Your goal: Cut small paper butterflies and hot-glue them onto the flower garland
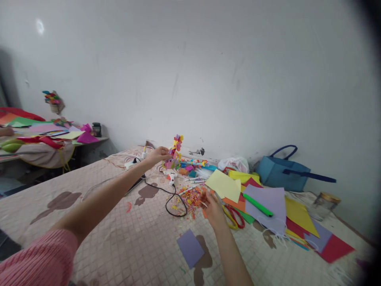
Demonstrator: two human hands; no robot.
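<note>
My left hand [160, 155] reaches far forward, its fingers closed at the side of an upright craft decoration [177, 143] covered in small pink, yellow, red and purple pieces. Its lower end stands among other coloured pieces. My right hand [212, 207] is over the right side of a heap of tiny colourful scraps [193, 197]. Its fingers are curled, and a thin white stick [203, 203] shows between them. Just right of that hand lie scissors with red handles [239, 218] and a yellow-handled pair [230, 219]. A purple paper square [190, 248] lies nearer me.
A glue gun [172, 177] and its black cable loop [175, 215] lie left of the scraps. Coloured sheets [264, 198], a green pen-like cutter [257, 205], a glass jar [324, 206] and a blue bag [281, 172] are right. Another table [102, 139] stands left, with a person's hand [6, 132].
</note>
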